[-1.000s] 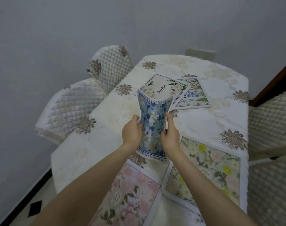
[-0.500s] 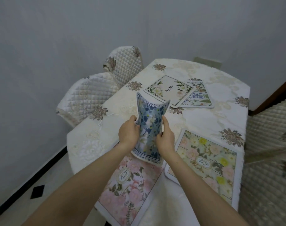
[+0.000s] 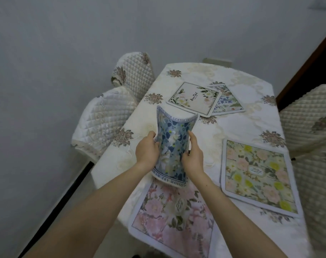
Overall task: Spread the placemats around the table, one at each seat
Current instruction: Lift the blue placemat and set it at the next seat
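Head view shows the left hand (image 3: 147,153) and right hand (image 3: 192,158) gripping opposite edges of a bowed blue placemat (image 3: 174,146), held above the worktop (image 3: 238,127) near a pink placemat (image 3: 169,218).

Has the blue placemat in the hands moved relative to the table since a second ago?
Cannot tell. The blue placemat sits just short of the white placemat in every frame; the camera itself shifts.

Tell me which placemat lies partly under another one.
The blue-flowered leafy placemat at the far end: the white placemat covers its left part. The pink placemat and yellow-flowered placemat lie uncovered.
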`<act>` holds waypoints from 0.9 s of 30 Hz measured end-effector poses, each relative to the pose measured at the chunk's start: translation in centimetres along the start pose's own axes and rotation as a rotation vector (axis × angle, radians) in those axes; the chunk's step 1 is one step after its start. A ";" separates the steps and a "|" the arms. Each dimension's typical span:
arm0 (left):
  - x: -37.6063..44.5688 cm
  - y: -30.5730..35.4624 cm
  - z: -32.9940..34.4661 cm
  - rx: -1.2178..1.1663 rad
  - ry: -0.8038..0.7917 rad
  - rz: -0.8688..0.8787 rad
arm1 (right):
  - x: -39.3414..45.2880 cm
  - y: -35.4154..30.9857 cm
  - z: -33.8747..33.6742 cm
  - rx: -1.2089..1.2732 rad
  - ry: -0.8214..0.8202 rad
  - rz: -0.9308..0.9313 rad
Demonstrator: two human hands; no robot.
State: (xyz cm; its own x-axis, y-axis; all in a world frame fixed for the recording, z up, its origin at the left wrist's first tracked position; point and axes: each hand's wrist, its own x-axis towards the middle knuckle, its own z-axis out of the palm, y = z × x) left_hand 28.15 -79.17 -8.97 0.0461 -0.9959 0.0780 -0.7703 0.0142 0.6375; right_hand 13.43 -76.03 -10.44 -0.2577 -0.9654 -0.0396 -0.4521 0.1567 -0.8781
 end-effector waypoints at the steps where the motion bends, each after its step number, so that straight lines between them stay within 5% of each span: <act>1: 0.3 -0.8 -0.5 -0.001 -0.012 0.013 | -0.3 -0.3 0.8 -0.015 0.015 0.015; 27: 12.4 -11.5 -1.1 -0.060 -0.095 -0.079 | 9.0 -0.7 9.8 0.011 0.051 0.096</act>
State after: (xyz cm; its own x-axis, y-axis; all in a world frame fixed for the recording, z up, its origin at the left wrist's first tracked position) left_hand 38.28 -91.55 -14.50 0.0429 -0.9980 -0.0456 -0.7267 -0.0625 0.6841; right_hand 19.83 -86.87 -14.84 -0.3428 -0.9341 -0.1000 -0.4134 0.2456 -0.8768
